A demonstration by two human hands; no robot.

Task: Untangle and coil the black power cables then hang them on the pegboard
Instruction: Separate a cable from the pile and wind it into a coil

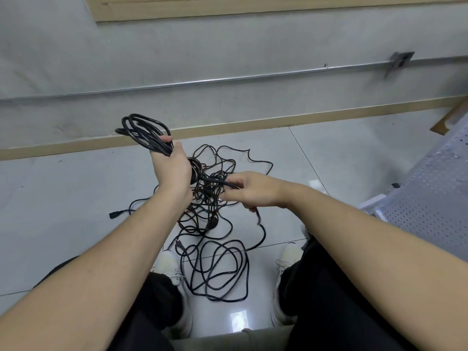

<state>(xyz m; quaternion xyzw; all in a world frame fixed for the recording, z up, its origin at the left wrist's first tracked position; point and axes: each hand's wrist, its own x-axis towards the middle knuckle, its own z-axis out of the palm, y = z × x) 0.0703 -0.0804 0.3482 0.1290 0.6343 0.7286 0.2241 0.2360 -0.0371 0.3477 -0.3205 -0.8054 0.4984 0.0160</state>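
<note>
The left hand (172,168) grips a coil (144,133) of black cable. The right hand (249,190) pinches a strand (220,182) running from it, above the tangle (215,249) on the floor (63,198).

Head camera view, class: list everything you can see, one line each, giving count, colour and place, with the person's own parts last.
coiled cable bundle: one, black, held up in the left hand
cable strand: one, black, runs from the bundle to the right hand
tangled cables: one heap, count of cables unclear, black, on the floor between the feet
loose plug: one, black, on the floor left of the heap
floor tiles: pale grey, glossy
skirting board: one, tan, along the foot of the wall
metal conduit: one, silver, along the wall
perforated panel: one, pale grey, far right
shoes: two, white
left hand: grips the bundle
right hand: fingers pinch the strand
</note>
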